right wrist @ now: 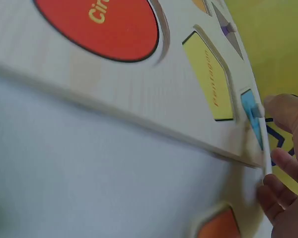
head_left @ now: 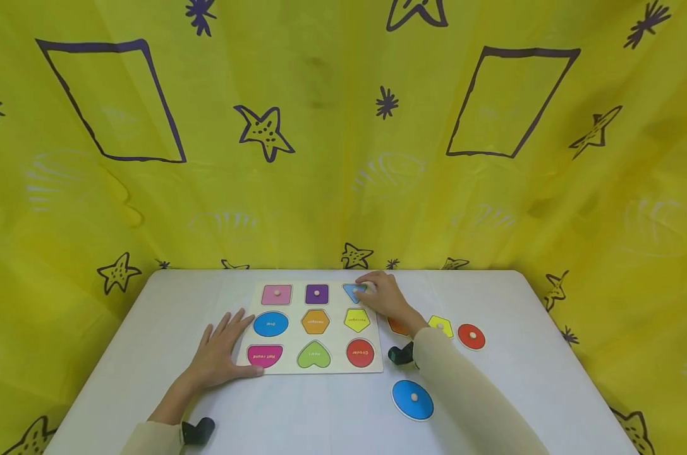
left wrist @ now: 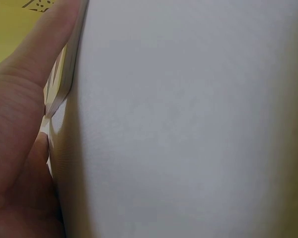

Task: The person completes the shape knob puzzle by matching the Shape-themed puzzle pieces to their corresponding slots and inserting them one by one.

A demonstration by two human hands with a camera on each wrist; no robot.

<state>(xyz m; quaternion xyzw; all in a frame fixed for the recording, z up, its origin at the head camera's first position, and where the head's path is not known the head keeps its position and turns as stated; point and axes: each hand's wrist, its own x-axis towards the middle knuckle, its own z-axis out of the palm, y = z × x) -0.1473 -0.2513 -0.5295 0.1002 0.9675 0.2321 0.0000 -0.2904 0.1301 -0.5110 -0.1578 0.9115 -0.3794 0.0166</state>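
Note:
My left hand [head_left: 219,355] spreads at the left side of a white shape puzzle board [head_left: 339,363], thumb along its near edge, fingers by its left edge. My right hand [head_left: 387,298] is at the far right corner, bent fingertips around a blue triangle piece [head_left: 351,289] lying in its recess. The piece's small knob [right wrist: 258,110] shows right beside a fingertip in the right wrist view; the other fingers hang loosely past the board's edge. A pink piece [head_left: 269,294] and a purple square piece [head_left: 311,298] with knobs sit in the far row.
Coloured recesses with printed names fill the middle and near rows. Right of the board lie an orange piece [head_left: 397,326] partly behind my forearm, a yellow pentagon [head_left: 445,328], a red circle [head_left: 467,330] and a blue oval [head_left: 404,404]. A yellow curtain [head_left: 320,208] hangs behind the table.

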